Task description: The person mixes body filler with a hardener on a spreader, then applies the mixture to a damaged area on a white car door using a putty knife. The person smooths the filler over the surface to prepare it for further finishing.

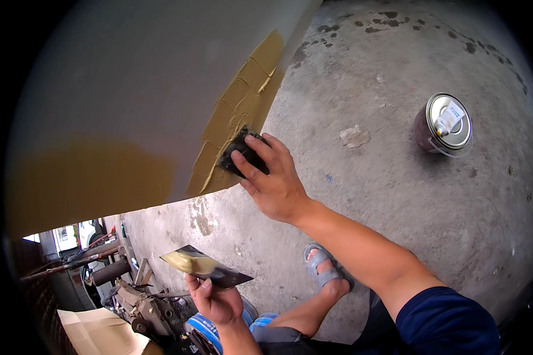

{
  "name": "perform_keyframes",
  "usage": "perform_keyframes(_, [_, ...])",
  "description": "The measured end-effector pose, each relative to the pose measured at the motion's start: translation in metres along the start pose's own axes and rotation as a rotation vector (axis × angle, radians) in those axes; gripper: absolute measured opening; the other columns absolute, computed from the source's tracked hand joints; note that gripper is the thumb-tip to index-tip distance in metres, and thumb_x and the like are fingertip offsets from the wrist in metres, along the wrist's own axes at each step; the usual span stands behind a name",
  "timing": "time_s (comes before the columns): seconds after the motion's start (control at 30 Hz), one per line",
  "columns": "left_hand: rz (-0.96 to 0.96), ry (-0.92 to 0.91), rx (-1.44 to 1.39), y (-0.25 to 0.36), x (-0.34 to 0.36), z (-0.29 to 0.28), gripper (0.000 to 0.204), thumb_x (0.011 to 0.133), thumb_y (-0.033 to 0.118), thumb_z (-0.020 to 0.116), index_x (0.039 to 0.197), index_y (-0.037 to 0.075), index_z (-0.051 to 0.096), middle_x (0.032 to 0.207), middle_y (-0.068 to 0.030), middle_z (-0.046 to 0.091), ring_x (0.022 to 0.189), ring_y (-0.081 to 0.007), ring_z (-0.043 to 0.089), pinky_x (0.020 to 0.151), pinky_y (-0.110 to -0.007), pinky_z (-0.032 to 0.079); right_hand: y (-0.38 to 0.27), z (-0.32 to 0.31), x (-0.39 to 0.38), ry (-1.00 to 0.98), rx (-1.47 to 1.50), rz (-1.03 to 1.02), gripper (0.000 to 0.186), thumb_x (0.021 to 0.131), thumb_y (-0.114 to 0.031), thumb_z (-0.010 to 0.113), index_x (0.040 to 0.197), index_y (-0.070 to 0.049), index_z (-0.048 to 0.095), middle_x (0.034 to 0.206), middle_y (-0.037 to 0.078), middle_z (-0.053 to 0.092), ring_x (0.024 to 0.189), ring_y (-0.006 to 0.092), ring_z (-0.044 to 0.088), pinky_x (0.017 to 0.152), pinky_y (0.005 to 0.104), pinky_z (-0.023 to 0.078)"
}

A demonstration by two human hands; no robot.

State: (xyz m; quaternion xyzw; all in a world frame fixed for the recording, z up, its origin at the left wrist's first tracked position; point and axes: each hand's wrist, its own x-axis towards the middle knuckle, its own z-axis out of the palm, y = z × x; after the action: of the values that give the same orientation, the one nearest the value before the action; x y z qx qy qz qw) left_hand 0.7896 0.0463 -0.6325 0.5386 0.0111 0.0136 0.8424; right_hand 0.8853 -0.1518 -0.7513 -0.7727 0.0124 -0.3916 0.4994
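Observation:
My right hand (278,177) is closed on a black putty spreader (244,152), its edge pressed to a grey panel (130,89). A ridged strip of yellow-brown putty (228,118) runs along the panel's right edge, above and below the spreader. Lower down, my left hand (218,300) grips a flat dark mixing board (224,274) from underneath, fingers and thumb at its edge. A lump of pale yellow putty (185,261) lies on the board's left part. A smoother yellow-brown patch (89,180) covers the panel's lower left.
On the concrete floor (373,195) at right stands a lidded can (423,127) with a white tube (450,117) on top. Greasy machine parts (145,307) and opened cardboard (100,332) lie at lower left. My sandalled foot (323,266) is below my right forearm.

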Motion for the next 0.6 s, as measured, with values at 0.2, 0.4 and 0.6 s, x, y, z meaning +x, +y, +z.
perform_keyframes(0.2, [0.026,-0.010,-0.006,0.001,-0.006,-0.006,0.053,0.077,-0.002,0.046,0.130,0.000,0.047,0.129,-0.0153,0.055,0.118,-0.0264,0.053,0.104,-0.041,0.041,-0.008,-0.007,-0.031,-0.064,-0.003,0.066,0.065,0.079,-0.015,0.070,0.139,-0.025,0.046,0.146,0.009,0.034,0.130,0.0386,0.031,0.104,0.0502,0.032])
perform_keyframes(0.4, [0.023,-0.002,-0.028,0.003,-0.008,-0.006,0.055,0.077,-0.003,0.044,0.132,-0.002,0.045,0.130,-0.0166,0.054,0.120,-0.0271,0.052,0.106,-0.041,0.039,-0.020,0.014,-0.033,-0.035,0.014,0.035,0.061,0.078,-0.014,0.070,0.135,-0.023,0.051,0.146,0.008,0.034,0.130,0.0385,0.032,0.104,0.0496,0.032])
perform_keyframes(0.6, [0.022,0.029,0.078,0.004,-0.012,-0.005,0.051,0.080,0.002,0.044,0.132,0.003,0.045,0.129,-0.0109,0.055,0.118,-0.0222,0.053,0.104,-0.036,0.040,-0.029,-0.004,-0.044,-0.080,0.005,0.083,0.057,0.079,-0.015,0.068,0.134,-0.021,0.053,0.144,0.009,0.036,0.127,0.0388,0.034,0.103,0.0502,0.033])
